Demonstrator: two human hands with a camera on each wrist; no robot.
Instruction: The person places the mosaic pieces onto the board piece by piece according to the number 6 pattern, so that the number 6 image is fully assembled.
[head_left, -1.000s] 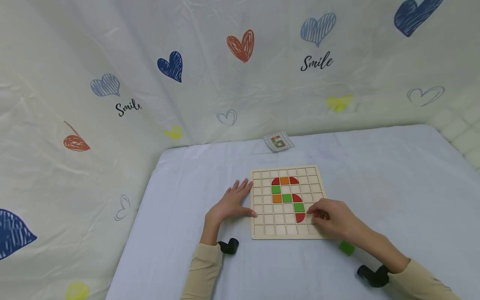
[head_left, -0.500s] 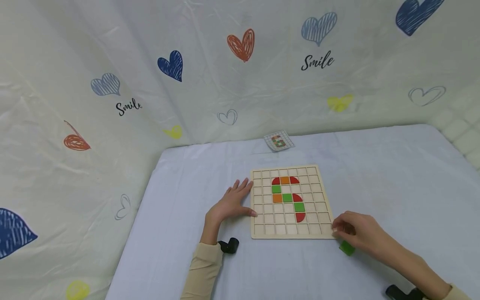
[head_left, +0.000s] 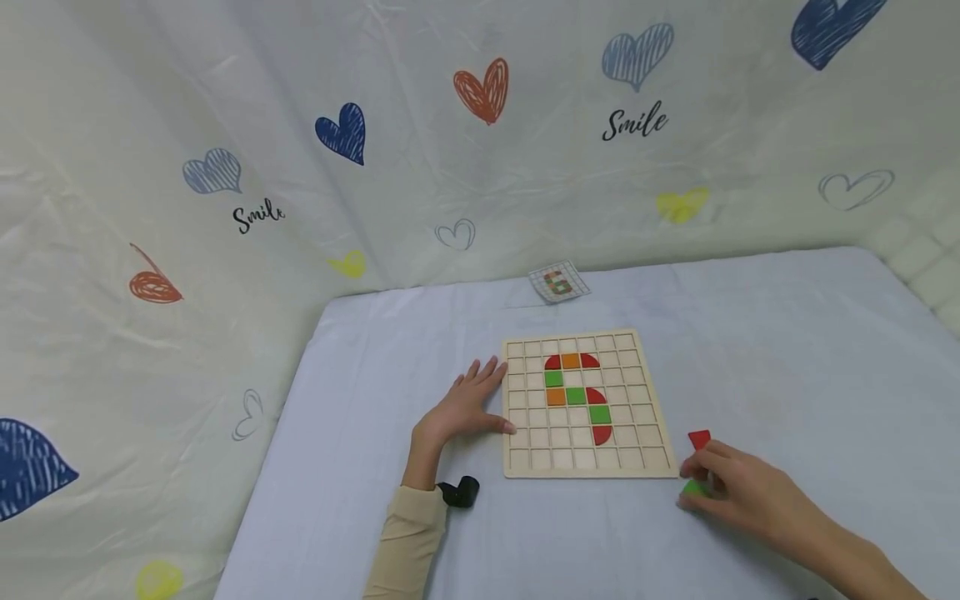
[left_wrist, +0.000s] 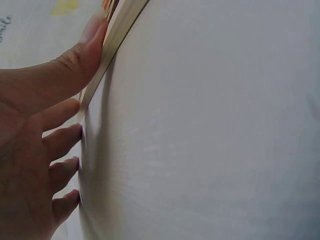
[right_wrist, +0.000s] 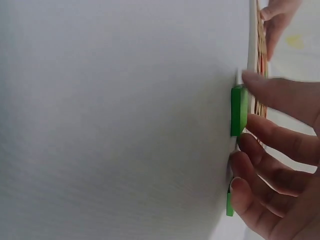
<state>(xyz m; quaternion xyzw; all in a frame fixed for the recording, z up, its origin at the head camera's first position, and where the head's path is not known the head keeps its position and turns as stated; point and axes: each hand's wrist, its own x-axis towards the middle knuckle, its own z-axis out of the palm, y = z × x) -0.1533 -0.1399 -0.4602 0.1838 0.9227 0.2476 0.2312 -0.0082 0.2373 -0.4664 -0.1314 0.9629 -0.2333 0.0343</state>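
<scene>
A wooden grid board [head_left: 528, 458] lies on the white-covered table, with red quarter-round, orange square and green square tiles set in a curving line. My left hand [head_left: 465, 408] rests at the board's left edge, fingers spread; its thumb [left_wrist: 82, 57] lies against the wooden rim in the left wrist view. My right hand [head_left: 742, 487] is off the board's near right corner, thumb and forefinger on either side of a green block [right_wrist: 239, 111]. Beyond that hand a red piece [head_left: 700, 438] shows partly. Another green block [right_wrist: 229, 202] sits by the lower fingers in the right wrist view.
A small card [head_left: 558, 282] printed with a coloured grid pattern lies at the table's far edge. Behind it hangs a white curtain [head_left: 525, 183] with hearts and lettering. A black wrist camera [head_left: 459, 492] sits at my left wrist.
My right hand has moved off the board, right and toward me, to the green block beside the corner. The red piece has come into sight. My left hand has stayed in place.
</scene>
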